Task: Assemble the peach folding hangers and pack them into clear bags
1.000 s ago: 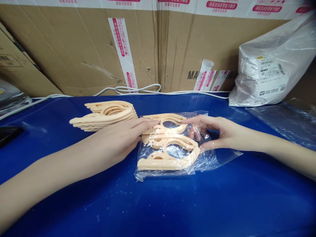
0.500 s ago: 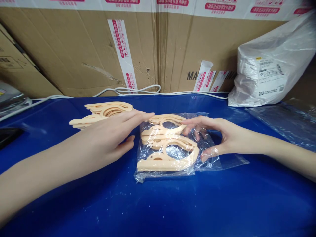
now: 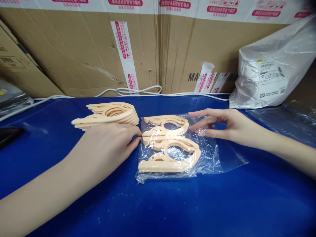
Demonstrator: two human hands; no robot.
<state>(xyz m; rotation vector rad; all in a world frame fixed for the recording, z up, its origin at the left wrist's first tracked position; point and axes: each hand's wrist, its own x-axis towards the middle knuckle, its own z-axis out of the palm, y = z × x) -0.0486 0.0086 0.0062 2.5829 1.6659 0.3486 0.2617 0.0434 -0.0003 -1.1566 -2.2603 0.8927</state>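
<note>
Flat on the blue table lies a clear plastic bag [image 3: 207, 159] holding beige folding clothes hangers [image 3: 170, 166], grouped in a far and a near set. My left hand [image 3: 113, 141] has thumb and index finger pinched at the bag's left edge. Just beyond that hand is a loose stack of the same hangers [image 3: 120, 113], partly hidden by it. My right hand [image 3: 222, 125] is over the bag's right part, fingers apart and holding nothing; whether its fingertips touch the film I cannot tell.
Cardboard boxes [image 3: 86, 49] form a wall behind the blue table [image 3: 158, 207]. A white cable [image 3: 182, 94] runs along their foot. At the back right stands a white plastic parcel bag [image 3: 249, 79], with clear film [image 3: 286, 121] before it. A dark object [image 3: 10, 135] lies at the left edge.
My left hand has drawn back leftward and its fingers have come together at the bag's left edge. My right hand has lifted slightly away from the hangers. The bag lies almost where it was.
</note>
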